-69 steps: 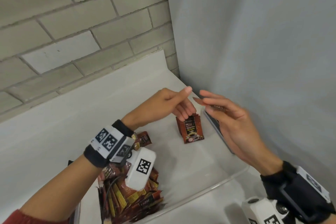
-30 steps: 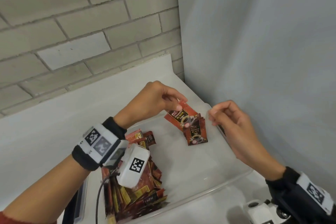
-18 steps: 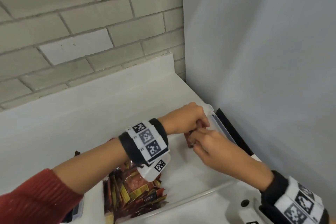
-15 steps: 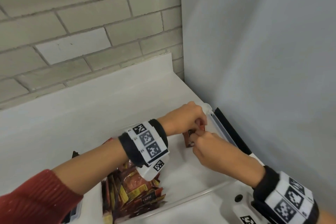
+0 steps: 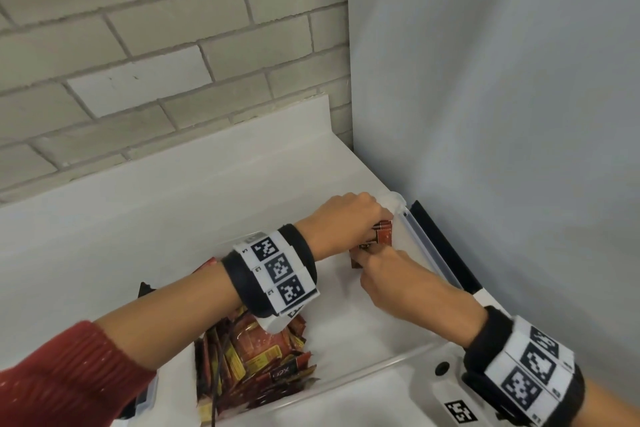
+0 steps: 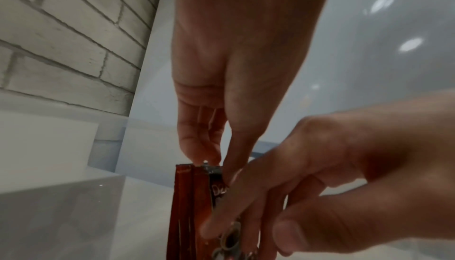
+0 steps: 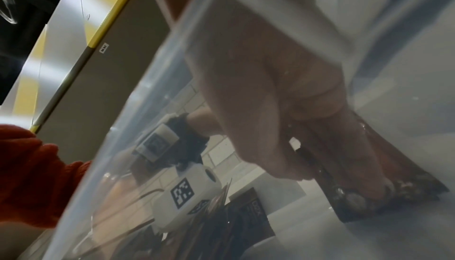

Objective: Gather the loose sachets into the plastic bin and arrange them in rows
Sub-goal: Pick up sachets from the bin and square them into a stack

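A clear plastic bin (image 5: 375, 367) sits on the white counter. Several red sachets lie in a loose pile (image 5: 254, 366) at its near left end. A small stack of sachets (image 5: 384, 236) stands on edge in the far right corner. My left hand (image 5: 349, 218) reaches over it, and in the left wrist view its fingertips (image 6: 197, 153) pinch the top edge of the stack (image 6: 192, 206). My right hand (image 5: 384, 270) holds the front sachet, fingers flat across its face (image 6: 246, 206). Through the bin wall (image 7: 138, 128), the right wrist view shows my right hand (image 7: 295, 157) on the stack (image 7: 369, 178).
A brick wall stands behind the counter (image 5: 173, 204) and a grey panel (image 5: 502, 114) runs close along the bin's right side. A black strip (image 5: 446, 246) lies between bin and panel. A dark sachet corner (image 5: 143, 288) shows left of the bin.
Over the last second my left hand carried a sachet to the stack in the far right corner and my right hand closed in on it. In the last half second both hands barely moved.
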